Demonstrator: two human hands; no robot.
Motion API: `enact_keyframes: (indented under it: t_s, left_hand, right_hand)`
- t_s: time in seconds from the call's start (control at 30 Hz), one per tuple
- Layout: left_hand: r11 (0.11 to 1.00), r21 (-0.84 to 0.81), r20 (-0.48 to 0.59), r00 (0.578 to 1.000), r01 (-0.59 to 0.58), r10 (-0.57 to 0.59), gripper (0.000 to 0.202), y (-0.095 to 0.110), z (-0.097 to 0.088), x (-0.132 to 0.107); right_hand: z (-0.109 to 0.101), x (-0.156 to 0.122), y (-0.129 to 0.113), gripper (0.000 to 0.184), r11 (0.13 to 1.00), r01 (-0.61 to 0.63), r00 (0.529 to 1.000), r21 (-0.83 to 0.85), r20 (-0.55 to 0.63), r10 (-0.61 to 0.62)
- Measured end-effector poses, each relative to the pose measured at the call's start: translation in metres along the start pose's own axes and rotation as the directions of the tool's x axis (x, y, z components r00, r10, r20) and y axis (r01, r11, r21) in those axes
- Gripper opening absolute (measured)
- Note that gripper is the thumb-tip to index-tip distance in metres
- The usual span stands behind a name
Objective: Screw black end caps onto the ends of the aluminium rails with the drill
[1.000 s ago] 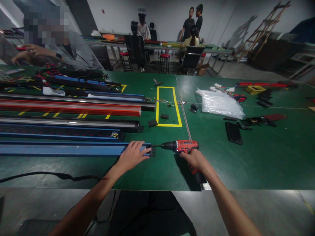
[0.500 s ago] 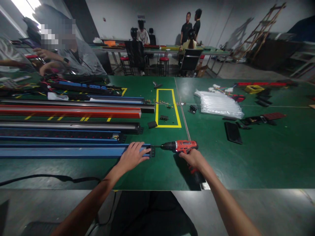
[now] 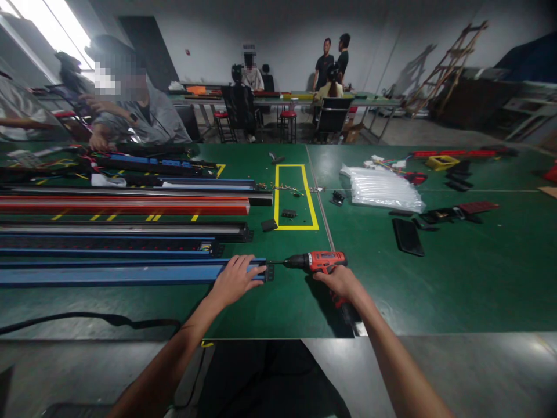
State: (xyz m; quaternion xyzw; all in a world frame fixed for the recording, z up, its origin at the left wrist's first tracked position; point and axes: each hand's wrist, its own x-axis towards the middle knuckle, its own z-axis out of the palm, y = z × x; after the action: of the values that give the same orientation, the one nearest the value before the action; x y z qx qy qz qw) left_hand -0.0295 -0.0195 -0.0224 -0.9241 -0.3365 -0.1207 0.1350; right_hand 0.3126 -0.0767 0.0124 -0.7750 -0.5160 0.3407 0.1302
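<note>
My left hand [image 3: 237, 278] lies over the right end of a long blue rail [image 3: 130, 274], fingers across its far side and thumb toward the near edge. A black end cap [image 3: 270, 271] with holes sits at that end of the rail. My right hand [image 3: 342, 280] is wrapped around the grip of a red and black cordless drill [image 3: 326, 260]. The drill lies level and points left, its long thin bit [image 3: 277, 262] reaching the far corner of the end cap. Whether a screw sits at the bit's tip is too small to see.
Beyond the blue rail lie a dark blue rail [image 3: 108, 253], a black rail [image 3: 130, 228] and a red one [image 3: 130, 206]. Small screws [image 3: 282, 187] are scattered near a yellow taped rectangle [image 3: 315, 215]. Rightward are bubble wrap [image 3: 385, 190] and a phone [image 3: 408, 237]. A co-worker [image 3: 143, 110] sits across the table.
The view has tilted slightly upward. Both hands, the drill and the blue rail keep nearly the same places relative to each other. The co-worker's hand has come down toward the table.
</note>
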Motion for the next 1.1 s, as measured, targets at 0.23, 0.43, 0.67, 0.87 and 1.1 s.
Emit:
enact_keyframes:
  t_s: [0.23, 0.43, 0.67, 0.87, 1.1]
  left_hand:
    - [1.000, -0.003, -0.007, 1.000, 0.010, -0.010, 0.045, -0.002, 0.003, 0.000]
    - [1.000, -0.001, 0.015, 1.000, 0.000, 0.000, 0.049, -0.002, -0.001, -0.003]
    - [1.000, 0.002, 0.009, 1.000, -0.014, 0.014, 0.049, -0.010, -0.006, -0.024]
    - [1.000, -0.021, 0.016, 1.000, -0.002, 0.002, 0.055, -0.019, -0.008, -0.040]
    - [0.989, -0.114, -0.132, 0.988, -0.094, 0.079, 0.048, -0.039, -0.004, -0.054]
  right_hand:
    - [-0.002, 0.001, 0.001, 0.033, 1.000, -0.006, 1.000, -0.005, 0.007, 0.006]
    - [0.000, 0.005, 0.007, 0.034, 1.000, 0.003, 1.000, 0.006, 0.000, -0.003]
    - [-0.002, 0.004, 0.006, 0.035, 1.000, 0.019, 1.000, 0.009, 0.015, -0.019]
    - [-0.004, 0.003, 0.005, 0.034, 0.999, -0.015, 0.998, 0.034, 0.060, 0.013]
    - [-0.003, 0.004, 0.006, 0.033, 0.999, -0.016, 0.999, 0.028, 0.050, 0.015]
